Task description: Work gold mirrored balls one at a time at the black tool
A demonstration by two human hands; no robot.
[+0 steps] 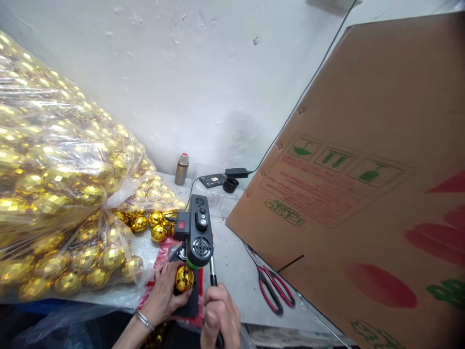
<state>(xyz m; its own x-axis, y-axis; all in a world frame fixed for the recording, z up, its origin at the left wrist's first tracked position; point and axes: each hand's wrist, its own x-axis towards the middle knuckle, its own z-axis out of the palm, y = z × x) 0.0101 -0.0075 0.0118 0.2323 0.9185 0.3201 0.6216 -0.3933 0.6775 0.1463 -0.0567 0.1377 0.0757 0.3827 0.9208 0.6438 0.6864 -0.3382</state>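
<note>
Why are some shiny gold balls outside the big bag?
A few gold mirror balls lie loose on the table by the opening of the clear plastic bag, as if spilled or taken out. The cardboard box also sits tilted beside the red-handled scissors.

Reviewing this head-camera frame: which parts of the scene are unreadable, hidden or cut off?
- Right hand: its lower part and the lower end of the lever it grips leave the bottom edge.
- Gold ball held by the left hand: its top is covered by the black machine.
- Cardboard box: printed text too small to read.
- Red display: too small to read.
- Scissors: blades hidden under the box.
</note>
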